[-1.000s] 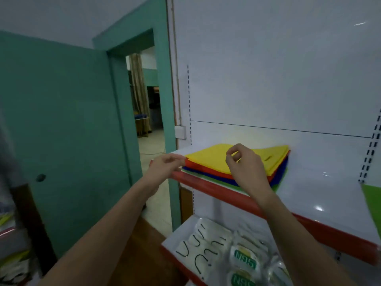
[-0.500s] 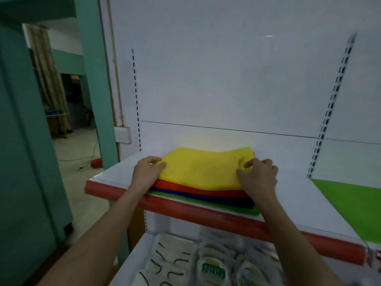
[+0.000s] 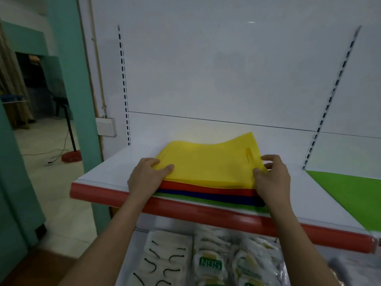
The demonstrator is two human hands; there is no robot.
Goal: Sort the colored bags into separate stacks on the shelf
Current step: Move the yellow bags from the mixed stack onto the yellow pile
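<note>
Two hands at the stack of bags, all placed relative to the shelf (image 3: 107, 174) and its red front lip. Below the lip: packaged masks (image 3: 208, 263) on the lower tier. At the lip: left hand (image 3: 147, 178) pinching the yellow bag (image 3: 206, 164) at its near left corner; right hand (image 3: 272, 178) pinching its right edge. Under the yellow: red bag (image 3: 206, 187), blue bag (image 3: 206, 195), green bag (image 3: 175, 196), stacked flat. Farther right on the shelf: separate green sheet (image 3: 350, 188). Behind: white back panel (image 3: 206, 69).

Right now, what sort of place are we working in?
Probably a small shop: slotted display shelving with a red-edged shelf, packaged N95 masks below, and coloured bags stacked for sorting.
</note>
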